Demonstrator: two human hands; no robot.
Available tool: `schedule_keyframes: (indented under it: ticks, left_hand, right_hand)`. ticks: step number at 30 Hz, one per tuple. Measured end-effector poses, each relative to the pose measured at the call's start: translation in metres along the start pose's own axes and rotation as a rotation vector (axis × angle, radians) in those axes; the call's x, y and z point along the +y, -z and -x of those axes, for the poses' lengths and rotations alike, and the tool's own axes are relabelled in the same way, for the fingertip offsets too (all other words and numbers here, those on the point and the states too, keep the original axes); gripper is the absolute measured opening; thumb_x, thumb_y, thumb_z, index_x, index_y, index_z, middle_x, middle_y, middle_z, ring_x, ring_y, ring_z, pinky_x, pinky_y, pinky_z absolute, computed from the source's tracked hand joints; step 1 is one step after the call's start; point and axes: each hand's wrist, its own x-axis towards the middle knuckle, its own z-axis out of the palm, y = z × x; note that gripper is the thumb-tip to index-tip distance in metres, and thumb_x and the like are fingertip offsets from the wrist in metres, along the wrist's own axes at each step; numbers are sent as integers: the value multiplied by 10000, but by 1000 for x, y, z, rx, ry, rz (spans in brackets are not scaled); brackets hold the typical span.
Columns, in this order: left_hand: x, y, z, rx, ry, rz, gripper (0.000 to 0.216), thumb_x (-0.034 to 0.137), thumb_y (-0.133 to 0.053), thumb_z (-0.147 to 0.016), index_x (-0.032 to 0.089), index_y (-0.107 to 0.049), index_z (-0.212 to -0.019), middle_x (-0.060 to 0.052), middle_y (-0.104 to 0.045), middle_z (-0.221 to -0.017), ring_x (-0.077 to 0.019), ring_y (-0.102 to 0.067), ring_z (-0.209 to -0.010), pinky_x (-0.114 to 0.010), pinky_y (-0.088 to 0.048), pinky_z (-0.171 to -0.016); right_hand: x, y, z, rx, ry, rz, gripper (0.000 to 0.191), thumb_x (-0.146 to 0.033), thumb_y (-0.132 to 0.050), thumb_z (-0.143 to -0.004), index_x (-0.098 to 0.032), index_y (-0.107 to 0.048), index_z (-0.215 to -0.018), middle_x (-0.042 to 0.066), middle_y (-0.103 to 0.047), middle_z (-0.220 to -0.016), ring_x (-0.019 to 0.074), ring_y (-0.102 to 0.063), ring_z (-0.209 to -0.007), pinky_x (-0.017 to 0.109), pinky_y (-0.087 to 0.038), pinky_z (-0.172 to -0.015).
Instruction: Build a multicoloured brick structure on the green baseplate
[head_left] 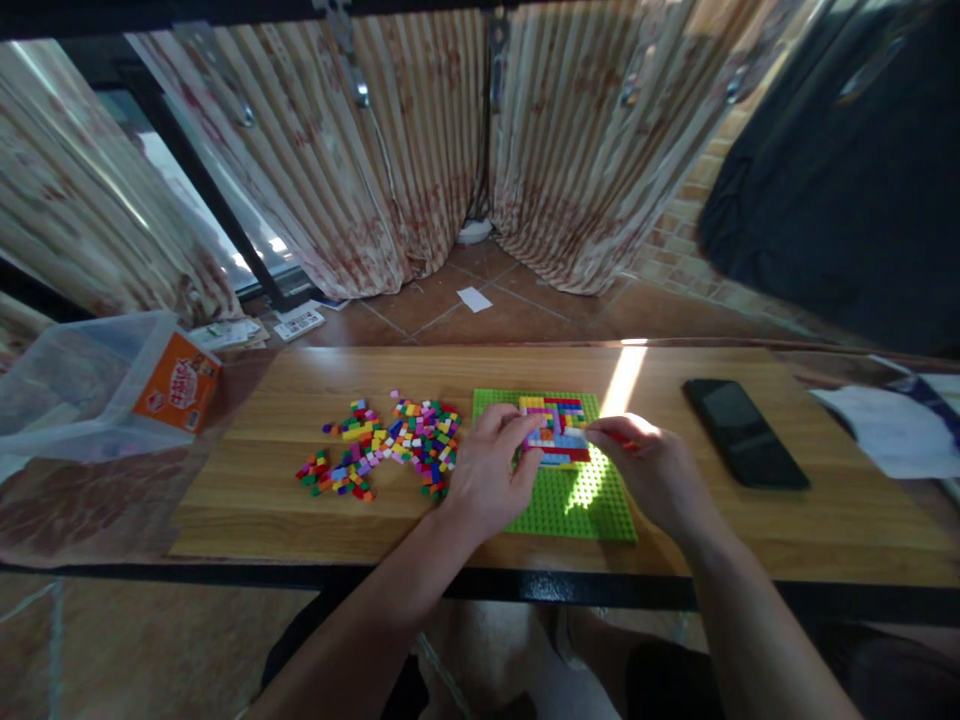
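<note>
A green studded baseplate (555,515) lies on the wooden table. On its upper part stands a low, many-coloured toy brick structure (562,452), with red, blue and yellow rows. My left hand (491,470) curls around the structure's left side, thumb and forefinger against it, covering part of it. From the right, my right hand (660,475) reaches over the structure's edge with its fingers pinched. A small whitish brick (576,434) shows at those fingertips, and a bit of red shows within the fingers. Left of the baseplate spreads a pile of loose toy bricks (405,435).
A black phone (742,432) lies on the table at the right, with papers (889,430) beyond it. A clear plastic bin (90,385) with an orange label stands at the left. Curtains (420,150) hang behind the table (247,510).
</note>
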Motion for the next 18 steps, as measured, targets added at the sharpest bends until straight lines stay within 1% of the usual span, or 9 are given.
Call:
schedule_keyframes:
  ticks: [4,9,13,18]
  left_hand:
    - [2,-10,4,-40,-63,-109,391,218,-574,-885,195,-580,-1276,-108,-493,-1256,-242,-514,-1142,-424,-470,-997]
    - [4,-19,7,-83,-85,-235,463,234,-600,-880,213,-530,-1337,-118,-451,-1301,-282,-474,-1168,-480,-457,-1005]
    - [5,-22,8,-83,-98,-315,477,265,-601,-890,228,-508,-1357,-117,-444,-1315,-284,-477,-1141,-480,-464,-979]
    - [5,-24,7,-80,-112,-375,450,271,-578,-906,227,-514,-1349,-123,-441,-1328,-285,-478,-1142,-461,-463,-969]
  right_hand:
    - [-1,-6,-2,32,-33,-55,288,-451,-592,-832,-199,-730,-829,39,-706,-713,151,-586,-598,285,-449,-568]
    - [4,-10,-4,56,-91,-150,273,-450,-637,-788,-189,-712,-816,45,-710,-733,167,-618,-656,318,-482,-631]
    - [5,-13,-5,53,-105,-250,263,-421,-658,-766,-170,-706,-829,60,-704,-749,170,-621,-668,338,-495,-652]
    - [3,-14,-6,32,-177,-381,235,-367,-695,-723,-151,-695,-816,60,-690,-739,181,-616,-670,358,-501,-667]
